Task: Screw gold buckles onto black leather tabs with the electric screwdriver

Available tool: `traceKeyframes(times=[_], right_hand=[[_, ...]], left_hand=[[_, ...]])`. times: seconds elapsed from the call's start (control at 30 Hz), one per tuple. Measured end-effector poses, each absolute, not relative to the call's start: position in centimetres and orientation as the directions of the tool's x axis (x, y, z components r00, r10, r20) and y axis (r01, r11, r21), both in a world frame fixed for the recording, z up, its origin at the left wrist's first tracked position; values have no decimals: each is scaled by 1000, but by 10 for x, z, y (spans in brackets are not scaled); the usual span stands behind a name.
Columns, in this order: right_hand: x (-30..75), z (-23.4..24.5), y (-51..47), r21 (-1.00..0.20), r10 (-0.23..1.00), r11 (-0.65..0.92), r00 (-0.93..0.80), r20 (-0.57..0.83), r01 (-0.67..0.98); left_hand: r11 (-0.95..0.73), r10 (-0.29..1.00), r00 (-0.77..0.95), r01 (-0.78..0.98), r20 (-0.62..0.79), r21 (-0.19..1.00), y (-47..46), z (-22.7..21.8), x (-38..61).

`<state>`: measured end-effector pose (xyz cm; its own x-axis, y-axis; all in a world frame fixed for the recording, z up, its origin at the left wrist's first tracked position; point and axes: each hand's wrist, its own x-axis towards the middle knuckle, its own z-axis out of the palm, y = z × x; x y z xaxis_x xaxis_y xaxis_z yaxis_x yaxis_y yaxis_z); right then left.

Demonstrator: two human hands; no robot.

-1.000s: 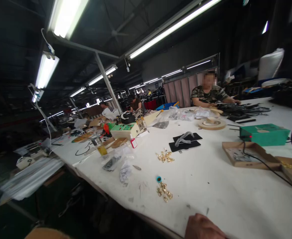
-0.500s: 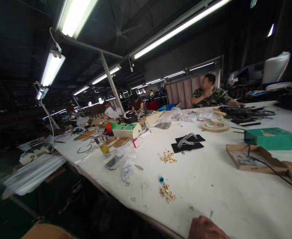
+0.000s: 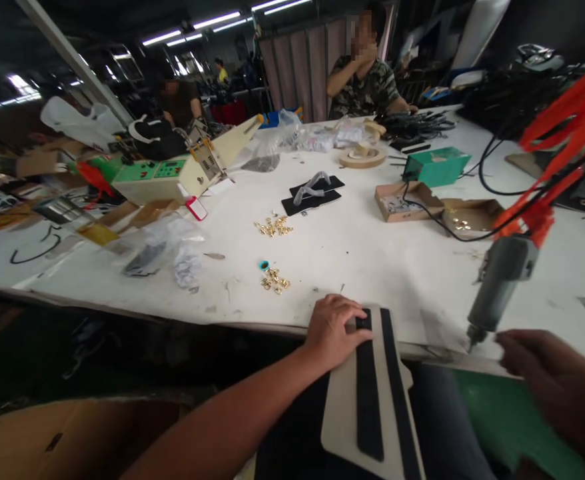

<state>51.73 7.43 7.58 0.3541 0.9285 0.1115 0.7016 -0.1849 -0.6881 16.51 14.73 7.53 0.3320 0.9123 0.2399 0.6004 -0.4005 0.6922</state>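
Observation:
My left hand (image 3: 336,328) grips the far end of a flat beige panel (image 3: 340,413) at the table's front edge. Its thumb and fingers lie at the top of a dark strip (image 3: 368,400) on the panel. A second dark strip (image 3: 401,393) runs along the panel's right side. Blurred by motion, my right hand (image 3: 555,380) is at the right, close to the tip of a grey electric screwdriver (image 3: 500,283) that hangs point down. I cannot make out whether its fingers hold anything. Small gold metal pieces (image 3: 275,281) lie beyond my left hand, beside a small blue ring-shaped item (image 3: 264,265).
Orange wrapping (image 3: 547,160) and a black cable hang above the screwdriver. Cardboard trays (image 3: 407,207), a green box (image 3: 437,165), tape rolls (image 3: 362,157) and black pieces (image 3: 312,197) stand on the white table (image 3: 372,253). A person (image 3: 365,87) sits across it.
My view has tilted down and shifted. The panel, my left forearm, my right hand and the hanging screwdriver now show; earlier only one closed hand was at the bottom edge.

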Motion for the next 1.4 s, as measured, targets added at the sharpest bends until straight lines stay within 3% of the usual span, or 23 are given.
traceKeyframes(times=[0.03, 0.07, 0.17, 0.43, 0.63, 0.93, 1.13, 1.23, 1.4], right_hand=[[494, 74, 70, -712, 982, -88, 180, 55, 696], [469, 75, 68, -731, 993, 11, 80, 89, 683], [402, 87, 84, -778, 987, 164, -100, 129, 606], [363, 82, 138, -745, 955, 199, -298, 1, 636], [363, 78, 134, -680, 953, 213, -302, -13, 702], [361, 76, 137, -706, 968, 166, -252, -17, 688], [356, 81, 142, -719, 985, -23, -106, -133, 694], [354, 86, 146, -729, 978, -53, -111, -175, 682], [356, 103, 135, -776, 994, -16, -73, -80, 631]], left_hand=[[-402, 911, 334, 602, 241, 690, 147, 75, 165], [-408, 909, 337, 603, 245, 685, 146, 75, 166], [-434, 897, 356, 612, 260, 661, 146, 74, 165], [-479, 877, 362, 595, 317, 646, 149, 62, 162], [-492, 870, 368, 599, 328, 632, 148, 58, 162], [-499, 865, 381, 590, 327, 635, 149, 58, 161], [-491, 870, 374, 594, 321, 638, 149, 57, 161], [-499, 866, 377, 593, 329, 632, 149, 57, 161], [-494, 868, 373, 586, 327, 642, 149, 59, 161]])
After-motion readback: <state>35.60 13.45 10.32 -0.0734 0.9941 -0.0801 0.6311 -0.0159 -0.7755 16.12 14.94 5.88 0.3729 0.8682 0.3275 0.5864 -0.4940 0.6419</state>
